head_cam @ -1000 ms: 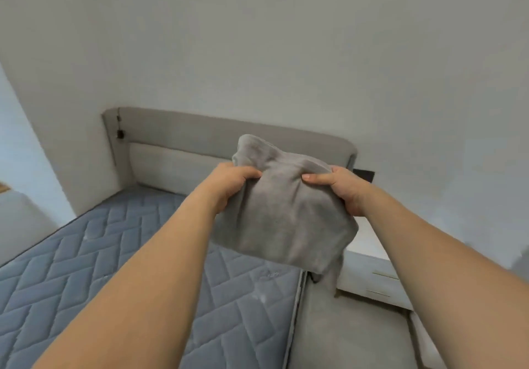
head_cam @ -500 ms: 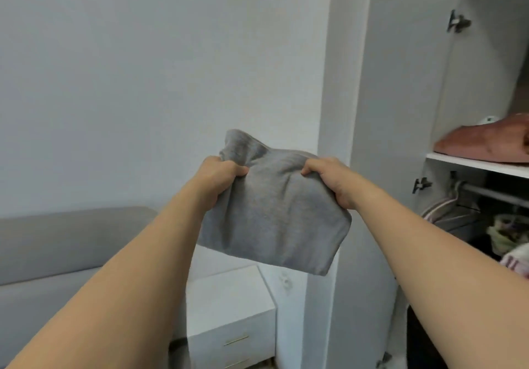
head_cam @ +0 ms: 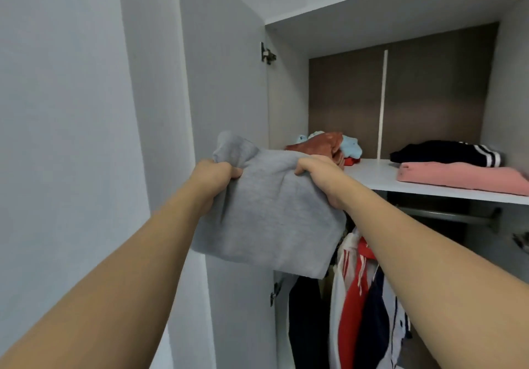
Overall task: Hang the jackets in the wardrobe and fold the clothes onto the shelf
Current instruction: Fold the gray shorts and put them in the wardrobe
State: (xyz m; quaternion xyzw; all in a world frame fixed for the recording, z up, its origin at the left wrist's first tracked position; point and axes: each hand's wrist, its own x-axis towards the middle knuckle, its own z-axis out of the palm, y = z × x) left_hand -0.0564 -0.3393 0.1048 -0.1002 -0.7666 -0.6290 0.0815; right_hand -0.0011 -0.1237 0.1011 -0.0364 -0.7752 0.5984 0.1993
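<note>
Grey garment: folded grey garment [head_cam: 266, 220], centre of frame, held up in the air in front of the open wardrobe; its top edge sits about level with the shelf edge, lower part hangs free below.
Left hand: left hand [head_cam: 213, 177] at centre-left, fingers curled tight round the garment's upper left corner; a bunch of cloth sticks up above the grip.
Right hand: right hand [head_cam: 320, 177] just right of centre, fingers curled over the upper right edge, thumb hidden behind the cloth; grip closed on the fabric.
Arms: both forearms bare, reaching up from the lower corners of the frame.
Shelf: white shelf [head_cam: 375, 175] across the right half, just beyond the right hand.
Shelf, left pile: rust-red folded clothes [head_cam: 320, 144] with light blue pieces [head_cam: 350, 144] behind, right above the right hand in frame; exact items hard to tell apart.
Shelf, right side: pink folded garment [head_cam: 458, 175] near the front edge; black garment with white stripes [head_cam: 446, 152] behind it, touching or overlapping.
Rail: grey hanging rail [head_cam: 446, 215] under the shelf, right of the right forearm.
Hung jackets: red, white and navy jackets [head_cam: 360, 297] hang below, lower centre-right, partly hidden by the grey garment and the right arm; a dark one [head_cam: 303, 325] to their left.
Door: open wardrobe door [head_cam: 223, 68] upper centre-left, hinge [head_cam: 267, 53] near its top, another hinge [head_cam: 275, 293] lower down.
Back panel: dark brown back panel [head_cam: 429, 94] with a pale vertical strip.
Wall: pale grey wall [head_cam: 63, 111] fills the left of frame.
</note>
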